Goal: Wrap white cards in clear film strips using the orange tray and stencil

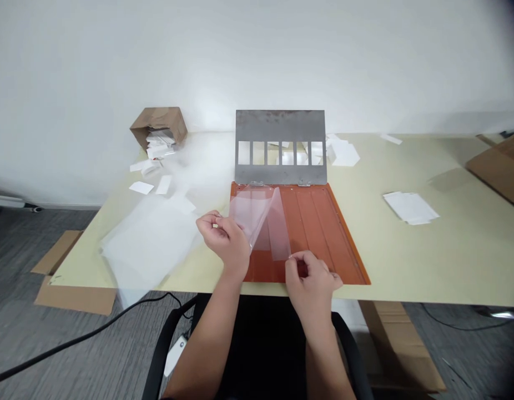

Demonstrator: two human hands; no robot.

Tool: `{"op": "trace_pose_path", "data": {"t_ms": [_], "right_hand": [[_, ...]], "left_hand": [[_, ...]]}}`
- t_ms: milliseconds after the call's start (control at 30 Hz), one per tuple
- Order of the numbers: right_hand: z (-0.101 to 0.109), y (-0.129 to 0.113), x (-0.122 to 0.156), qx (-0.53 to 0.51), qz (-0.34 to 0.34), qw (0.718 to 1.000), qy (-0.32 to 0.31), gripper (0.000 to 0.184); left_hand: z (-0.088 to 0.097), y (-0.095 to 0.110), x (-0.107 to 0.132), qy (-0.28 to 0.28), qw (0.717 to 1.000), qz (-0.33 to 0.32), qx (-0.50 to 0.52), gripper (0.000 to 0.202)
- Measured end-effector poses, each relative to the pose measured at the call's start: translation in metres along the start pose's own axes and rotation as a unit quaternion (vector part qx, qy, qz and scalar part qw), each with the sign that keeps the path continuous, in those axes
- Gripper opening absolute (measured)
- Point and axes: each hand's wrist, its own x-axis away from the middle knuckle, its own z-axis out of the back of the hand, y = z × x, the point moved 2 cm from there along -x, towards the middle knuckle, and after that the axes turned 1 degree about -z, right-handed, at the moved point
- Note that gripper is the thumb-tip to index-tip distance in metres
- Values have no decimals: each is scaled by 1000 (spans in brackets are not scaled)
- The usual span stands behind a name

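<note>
Evidently both forearms reach forward, fingers curled: the left hand (224,240) pinches the raised edge of one clear film sheet (263,219), the right hand (313,278) pinches its near corner, with one orange board (323,222) beneath both.

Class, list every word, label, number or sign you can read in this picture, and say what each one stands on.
None can be read.
The film held by the left hand and right hand, the orange board and the metal plate bear no marks.
The cards by the box are too small to tell.
</note>
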Motion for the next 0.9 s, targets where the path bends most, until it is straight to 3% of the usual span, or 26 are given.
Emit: {"op": "trace_pose_path", "data": {"t_ms": [400, 667, 900], "right_hand": [[4, 4, 1, 1, -15, 1000, -6, 23], [4, 3, 3, 17, -15, 1000, -2, 22], [4, 5, 4, 33, -6, 999, 11, 22]], "left_hand": [[0, -2, 2, -9, 1000, 14, 15, 15], [-1, -1, 1, -6, 1000, -15, -12, 16], [-1, -2, 2, -12, 1000, 7, 0, 16]]}}
